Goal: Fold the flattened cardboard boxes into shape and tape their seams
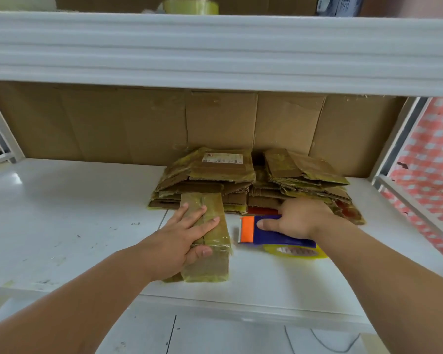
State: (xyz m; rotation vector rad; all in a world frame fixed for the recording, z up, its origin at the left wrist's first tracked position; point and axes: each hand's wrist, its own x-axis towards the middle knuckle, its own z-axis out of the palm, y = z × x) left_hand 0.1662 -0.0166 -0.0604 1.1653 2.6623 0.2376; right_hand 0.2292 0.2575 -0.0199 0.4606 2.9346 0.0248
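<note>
A small folded cardboard box (212,261), covered in glossy tape, stands on the white shelf (62,226). My left hand (182,241) lies on its top with straight fingers, and its thumb presses the box's near side. To the right sits a blue and orange tape dispenser (266,235) with a yellowish tape roll (297,251). My right hand (299,218) grips the dispenser from above, thumb on the blue body. Behind both hands lies a pile of flattened, tape-covered boxes (228,180).
An upper white shelf (215,52) hangs low over the work area, with another tape roll (189,6) on it. Brown cardboard (100,123) lines the back. White shelf posts stand at both sides, and a red checked cloth (430,162) is at the right.
</note>
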